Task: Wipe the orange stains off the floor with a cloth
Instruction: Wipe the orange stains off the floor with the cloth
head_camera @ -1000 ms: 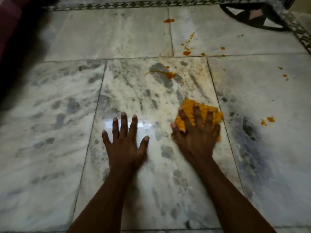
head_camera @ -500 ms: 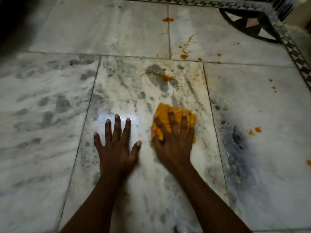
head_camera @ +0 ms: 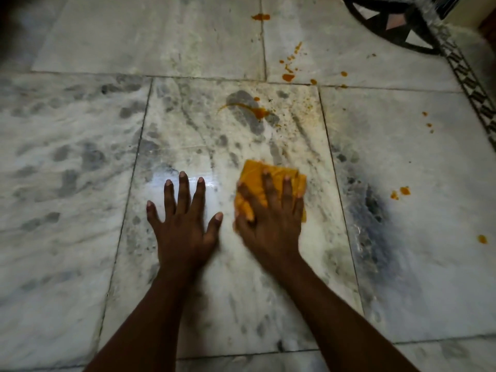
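A folded orange cloth (head_camera: pixel 251 176) lies on the white marble floor (head_camera: pixel 80 157). My right hand (head_camera: pixel 271 222) presses flat on it with fingers spread. My left hand (head_camera: pixel 185 224) rests flat on the bare tile just left of it, fingers splayed. An orange smear (head_camera: pixel 258 111) sits on the same tile, ahead of the cloth. Orange drops (head_camera: pixel 288 76) cluster near the tile joint beyond it, and one blob (head_camera: pixel 260 16) lies farther off. More orange spots (head_camera: pixel 400 191) dot the tile to the right.
A dark patterned inlay (head_camera: pixel 397 25) and a black-and-white border strip (head_camera: pixel 472 84) mark the floor's far right edge. Small orange specks (head_camera: pixel 428 122) and a single drop (head_camera: pixel 482 238) lie near that side. A dark grey patch (head_camera: pixel 375 210) stains the right tile.
My right hand has slid the cloth leftward, closer to my left hand. The left hand stays planted on the tile. The view has shifted slightly.
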Demonstrator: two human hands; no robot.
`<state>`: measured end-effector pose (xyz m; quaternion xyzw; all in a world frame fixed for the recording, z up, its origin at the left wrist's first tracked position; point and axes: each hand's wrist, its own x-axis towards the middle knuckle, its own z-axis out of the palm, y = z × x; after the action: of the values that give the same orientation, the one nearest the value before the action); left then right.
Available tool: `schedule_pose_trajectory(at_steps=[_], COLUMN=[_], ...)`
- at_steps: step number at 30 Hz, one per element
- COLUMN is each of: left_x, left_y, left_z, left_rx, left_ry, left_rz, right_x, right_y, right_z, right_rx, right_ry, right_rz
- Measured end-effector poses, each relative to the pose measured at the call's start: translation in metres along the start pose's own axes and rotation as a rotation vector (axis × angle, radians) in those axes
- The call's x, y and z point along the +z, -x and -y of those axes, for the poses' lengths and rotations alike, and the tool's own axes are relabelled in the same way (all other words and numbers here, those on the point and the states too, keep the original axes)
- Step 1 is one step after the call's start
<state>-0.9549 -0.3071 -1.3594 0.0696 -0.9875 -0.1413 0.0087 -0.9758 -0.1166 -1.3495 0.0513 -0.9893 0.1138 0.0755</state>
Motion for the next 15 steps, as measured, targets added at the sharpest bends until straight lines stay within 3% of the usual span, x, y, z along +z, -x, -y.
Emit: schedule_pose_trajectory(at_steps=[3,5,8,11,12,15], left_x=[-0.002,-0.001,0.001,0.0,-0.002,-0.005], left_y=[0.0,0.0,-0.002,-0.002,-0.002,0.0], left_z=[0.0,0.0,0.0,0.001,0.0,-0.001], left_rx=[-0.002,-0.01,-0.011,-0.014,-0.012,-0.005], left_ry=[0.013,0.017,0.016,0.023,0.02,0.026], left_rz=[0.028,0.036,0.021,0.02,0.016,0.019], right_x=[-0.031,-0.044,-0.038,-0.01,-0.004,-0.013], right_y=[0.094,0.117,0.074,0.003,-0.006,0.044], right_z=[-0.039,-0.088,-0.125,-0.084,-0.061,-0.023], right_rx=[-0.175,-0.166,0.043,0.362,0.391,0.095], right_ry=[0.03,0.073,0.118,0.096,0.061,0.031], right_rz=[0.098,0.119,0.051,-0.098,-0.124,-0.018])
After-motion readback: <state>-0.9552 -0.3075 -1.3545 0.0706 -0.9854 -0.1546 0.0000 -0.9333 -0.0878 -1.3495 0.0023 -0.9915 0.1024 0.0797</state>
